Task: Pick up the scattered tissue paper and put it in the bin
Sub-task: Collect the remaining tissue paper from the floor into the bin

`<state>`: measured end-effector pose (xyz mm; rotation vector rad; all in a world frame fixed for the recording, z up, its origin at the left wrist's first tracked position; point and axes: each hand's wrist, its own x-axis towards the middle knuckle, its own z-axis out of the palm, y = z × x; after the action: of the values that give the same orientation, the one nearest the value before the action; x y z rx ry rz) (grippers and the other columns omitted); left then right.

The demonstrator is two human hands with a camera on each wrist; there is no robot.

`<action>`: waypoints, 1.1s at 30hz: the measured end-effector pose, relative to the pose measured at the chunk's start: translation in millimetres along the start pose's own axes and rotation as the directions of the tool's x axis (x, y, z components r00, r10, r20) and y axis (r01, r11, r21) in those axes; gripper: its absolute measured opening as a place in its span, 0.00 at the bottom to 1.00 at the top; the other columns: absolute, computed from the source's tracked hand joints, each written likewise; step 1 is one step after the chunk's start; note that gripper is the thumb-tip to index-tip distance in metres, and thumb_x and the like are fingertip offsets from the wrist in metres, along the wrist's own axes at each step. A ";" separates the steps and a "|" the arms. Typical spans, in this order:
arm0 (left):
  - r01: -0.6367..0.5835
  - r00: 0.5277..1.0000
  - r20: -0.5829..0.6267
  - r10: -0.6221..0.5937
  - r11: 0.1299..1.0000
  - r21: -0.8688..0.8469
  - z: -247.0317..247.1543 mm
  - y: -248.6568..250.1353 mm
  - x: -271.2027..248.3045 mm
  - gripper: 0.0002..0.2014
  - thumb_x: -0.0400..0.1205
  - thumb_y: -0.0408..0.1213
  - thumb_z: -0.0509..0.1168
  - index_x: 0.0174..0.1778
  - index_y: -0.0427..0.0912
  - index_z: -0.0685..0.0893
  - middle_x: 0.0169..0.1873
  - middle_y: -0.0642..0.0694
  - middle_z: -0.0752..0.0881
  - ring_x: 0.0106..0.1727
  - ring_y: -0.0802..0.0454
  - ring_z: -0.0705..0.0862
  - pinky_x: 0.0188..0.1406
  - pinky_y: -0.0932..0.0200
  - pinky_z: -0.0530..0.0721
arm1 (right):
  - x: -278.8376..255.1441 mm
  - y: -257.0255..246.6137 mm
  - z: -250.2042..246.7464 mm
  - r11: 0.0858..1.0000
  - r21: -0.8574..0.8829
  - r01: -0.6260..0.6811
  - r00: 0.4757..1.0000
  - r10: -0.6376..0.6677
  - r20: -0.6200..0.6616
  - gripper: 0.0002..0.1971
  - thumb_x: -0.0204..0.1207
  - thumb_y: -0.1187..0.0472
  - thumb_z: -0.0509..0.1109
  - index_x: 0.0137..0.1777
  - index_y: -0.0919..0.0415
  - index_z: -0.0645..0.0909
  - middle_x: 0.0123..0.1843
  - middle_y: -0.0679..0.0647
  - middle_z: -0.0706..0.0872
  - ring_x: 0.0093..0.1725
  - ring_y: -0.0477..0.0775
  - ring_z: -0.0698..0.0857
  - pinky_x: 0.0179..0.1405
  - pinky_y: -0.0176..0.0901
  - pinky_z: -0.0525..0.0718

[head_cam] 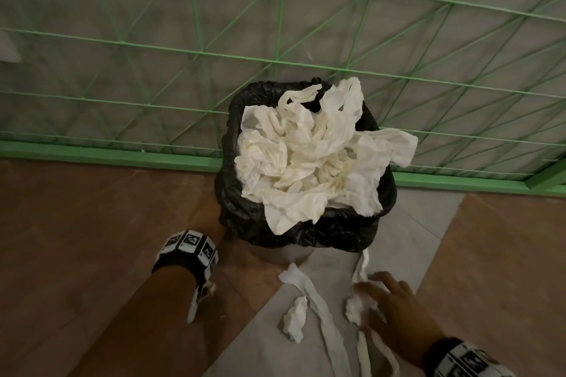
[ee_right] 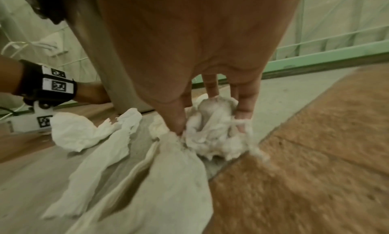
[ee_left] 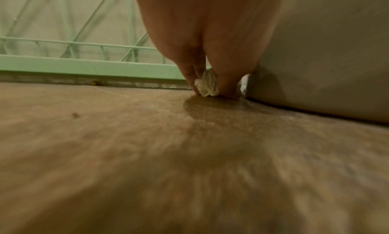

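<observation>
under right hand (ee_right: pixel 210 94), crumpled tissue (ee_right: pixel 212 131)

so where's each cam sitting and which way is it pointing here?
Head: worn on the head, looking down at the bin and floor tissue; shows left forearm and right hand.
Left wrist: low over the brown floor, looking along the left hand toward the green railing; fingertips pinch a small tissue scrap.
Right wrist: low, looking along the right hand as it grips a tissue wad; left wrist in the background.
Shared: head and right wrist both see the tissue wad.
</observation>
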<state>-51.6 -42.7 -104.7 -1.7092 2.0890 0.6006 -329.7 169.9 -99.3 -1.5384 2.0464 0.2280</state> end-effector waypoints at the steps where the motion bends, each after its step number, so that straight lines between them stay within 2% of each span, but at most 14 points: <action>1: 0.046 0.999 -0.004 -0.046 0.996 -0.079 3.0 -0.7 0.8 0.27 0.90 0.34 0.48 0.83 0.30 0.47 0.81 0.33 0.59 0.81 0.39 0.64 0.76 0.55 0.65 | 3.3 -0.2 -2.0 1.000 0.009 -0.012 1.000 0.012 -0.006 0.16 0.82 0.52 0.61 0.68 0.37 0.73 0.69 0.44 0.69 0.62 0.52 0.76 0.61 0.38 0.77; 3: 0.039 0.993 -0.094 -0.074 0.943 -0.331 -1.9 0.6 -3.1 0.23 0.87 0.29 0.54 0.77 0.22 0.62 0.73 0.27 0.72 0.74 0.33 0.72 0.70 0.49 0.71 | 10.0 -1.1 -10.2 0.999 -0.021 -0.024 1.000 0.024 -0.016 0.12 0.82 0.59 0.61 0.61 0.45 0.79 0.61 0.49 0.76 0.56 0.53 0.81 0.53 0.37 0.78; 6: -0.175 0.939 -0.344 0.004 0.866 -0.468 -19.0 -12.0 -19.9 0.08 0.81 0.24 0.63 0.52 0.32 0.85 0.52 0.30 0.86 0.52 0.37 0.85 0.52 0.54 0.76 | 17.1 0.2 -39.2 0.999 -0.020 -0.026 0.995 0.024 -0.096 0.09 0.78 0.61 0.64 0.51 0.50 0.84 0.53 0.53 0.86 0.53 0.55 0.85 0.52 0.43 0.81; 8: -0.248 0.893 -0.451 -0.003 0.832 -0.496 -20.4 -37.2 -13.5 0.06 0.77 0.25 0.68 0.44 0.36 0.89 0.44 0.32 0.89 0.44 0.40 0.88 0.47 0.56 0.79 | 18.6 3.2 -69.4 1.000 -0.011 -0.025 0.988 0.023 -0.152 0.07 0.76 0.62 0.67 0.45 0.52 0.86 0.48 0.53 0.90 0.50 0.56 0.88 0.51 0.45 0.82; 11: -0.362 0.847 -0.531 -0.006 0.725 -0.586 -49.2 -68.4 -13.8 0.04 0.73 0.31 0.74 0.39 0.44 0.90 0.36 0.36 0.91 0.41 0.41 0.89 0.42 0.54 0.81 | 14.7 5.6 -122.0 0.998 0.014 -0.056 0.973 0.058 -0.225 0.06 0.76 0.60 0.72 0.49 0.56 0.90 0.47 0.53 0.91 0.46 0.54 0.86 0.50 0.44 0.82; 14: -0.531 0.769 -0.638 -0.026 0.531 -0.661 -113.4 -71.6 -37.8 0.10 0.74 0.30 0.75 0.33 0.52 0.88 0.27 0.58 0.90 0.34 0.62 0.87 0.42 0.61 0.84 | 7.1 5.4 -166.5 0.994 0.064 -0.083 0.946 0.099 -0.308 0.08 0.74 0.62 0.74 0.52 0.60 0.89 0.44 0.55 0.88 0.45 0.54 0.83 0.48 0.43 0.78; 16: -0.626 0.729 -0.682 0.059 0.461 -0.629 -156.6 -64.7 -63.8 0.10 0.79 0.29 0.70 0.40 0.51 0.87 0.29 0.66 0.89 0.36 0.69 0.86 0.44 0.70 0.84 | -1.6 0.9 -192.6 0.992 0.098 -0.086 0.935 0.114 -0.336 0.07 0.74 0.65 0.73 0.50 0.64 0.89 0.46 0.60 0.89 0.50 0.57 0.86 0.51 0.45 0.78; 18: -0.652 0.754 -0.606 0.251 0.393 -0.649 -191.6 -51.3 -97.9 0.09 0.82 0.29 0.65 0.46 0.48 0.88 0.40 0.57 0.92 0.48 0.58 0.88 0.54 0.62 0.87 | -16.0 -7.8 -220.5 0.992 0.108 -0.070 0.908 0.108 -0.404 0.05 0.74 0.67 0.72 0.46 0.64 0.89 0.45 0.63 0.89 0.49 0.59 0.86 0.49 0.45 0.77; 19: -0.629 0.777 -0.530 0.339 0.417 -0.656 -202.9 -42.7 -114.0 0.09 0.82 0.30 0.65 0.49 0.46 0.88 0.46 0.51 0.92 0.52 0.52 0.87 0.57 0.58 0.87 | -23.4 -11.6 -234.9 0.991 0.122 -0.059 0.880 0.109 -0.461 0.04 0.74 0.68 0.72 0.43 0.63 0.89 0.42 0.63 0.88 0.45 0.59 0.86 0.47 0.44 0.77; 21: -0.622 0.781 -0.437 0.446 0.624 -0.473 -216.3 -20.6 -136.1 0.08 0.80 0.36 0.70 0.53 0.45 0.89 0.49 0.49 0.91 0.52 0.51 0.88 0.58 0.54 0.87 | -36.0 -19.9 -262.4 0.974 0.228 0.006 0.794 0.134 -0.593 0.06 0.74 0.69 0.70 0.39 0.60 0.86 0.33 0.60 0.86 0.36 0.55 0.85 0.41 0.42 0.80; 24: -0.597 0.772 -0.344 0.534 0.795 -0.108 -210.1 24.1 -152.2 0.09 0.74 0.43 0.76 0.50 0.51 0.91 0.44 0.56 0.90 0.47 0.56 0.87 0.54 0.53 0.84 | -53.6 -43.7 -297.3 0.883 0.393 0.255 0.564 0.194 -0.803 0.05 0.72 0.62 0.71 0.37 0.60 0.85 0.21 0.44 0.84 0.24 0.40 0.83 0.26 0.33 0.80; 28: -0.562 0.778 -0.318 0.542 0.826 0.033 -179.5 65.9 -137.4 0.07 0.69 0.32 0.78 0.39 0.48 0.92 0.39 0.51 0.91 0.43 0.52 0.88 0.43 0.57 0.85 | -65.3 -97.7 -316.7 0.858 0.249 0.449 0.309 0.113 -0.944 0.13 0.71 0.55 0.68 0.48 0.61 0.88 0.40 0.58 0.90 0.41 0.59 0.89 0.42 0.53 0.87; 31: -0.515 0.758 -0.415 0.503 0.852 0.092 -163.1 78.0 -122.7 0.07 0.70 0.31 0.75 0.38 0.48 0.91 0.47 0.45 0.90 0.51 0.45 0.87 0.52 0.50 0.86 | -55.5 -132.1 -305.2 0.836 0.188 0.515 0.240 0.070 -0.968 0.13 0.74 0.61 0.66 0.56 0.58 0.88 0.43 0.49 0.87 0.42 0.49 0.85 0.45 0.42 0.84; 33: -0.482 0.765 -0.423 0.485 0.867 0.122 -155.1 78.1 -113.7 0.06 0.71 0.33 0.74 0.41 0.46 0.90 0.47 0.42 0.88 0.52 0.40 0.86 0.52 0.49 0.86 | -44.6 -148.9 -286.6 0.870 0.166 0.464 0.295 0.025 -0.955 0.15 0.77 0.65 0.64 0.61 0.59 0.86 0.47 0.50 0.87 0.44 0.46 0.81 0.41 0.26 0.74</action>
<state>-109.2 -20.3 93.4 -1.3808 2.8998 0.3532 -279.2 28.4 190.0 -1.8085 2.3063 -1.5557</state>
